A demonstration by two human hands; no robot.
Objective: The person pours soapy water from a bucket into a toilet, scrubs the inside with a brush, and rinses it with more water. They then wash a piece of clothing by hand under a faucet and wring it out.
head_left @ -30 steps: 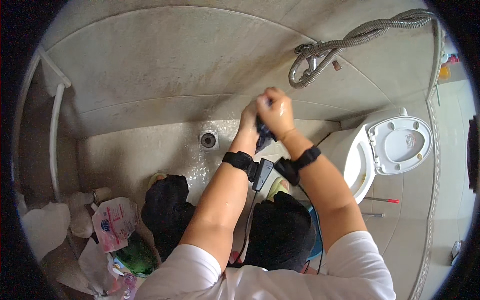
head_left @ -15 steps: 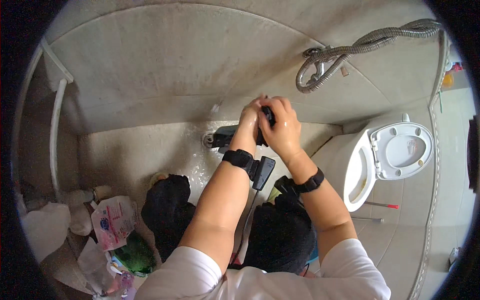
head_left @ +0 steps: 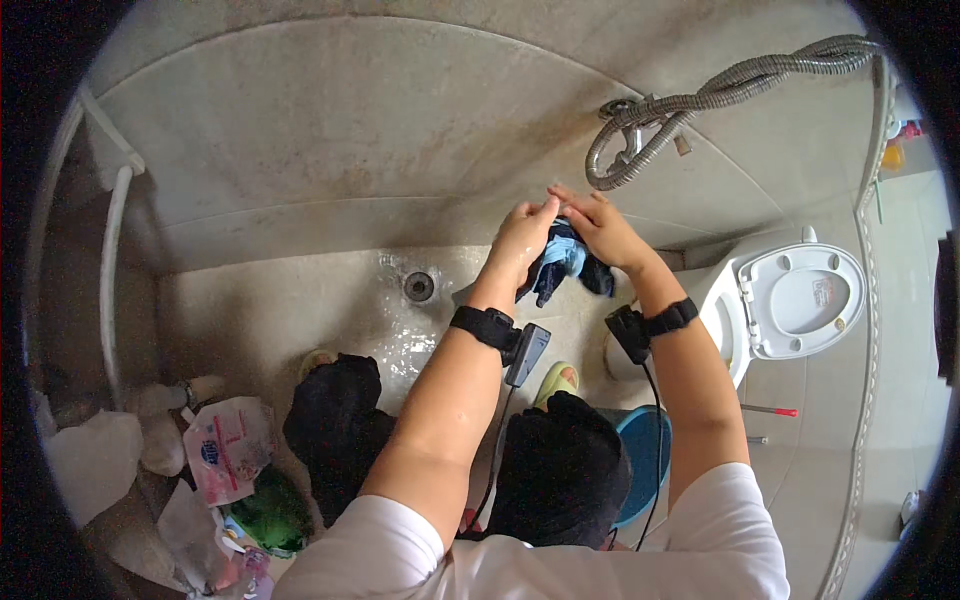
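Dark blue cloth [head_left: 568, 262] | hung bunched between both hands | left hand [head_left: 522, 240] and right hand [head_left: 602, 228] each gripped it | above wet floor [head_left: 330, 300]

Soft, even daylight, brightest right of the hands [head_left: 560, 235]; wet floor [head_left: 400, 330] below them glints. Sharp centre, heavy fisheye bending, black vignette at rim.

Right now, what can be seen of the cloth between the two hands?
The cloth is a small bunched piece of dark navy fabric with a lighter blue patch at its middle. It looks soft and crumpled, and hangs in folds below the fingers. The left hand grips its left side and the right hand its right, holding it up over the wet floor near the drain.
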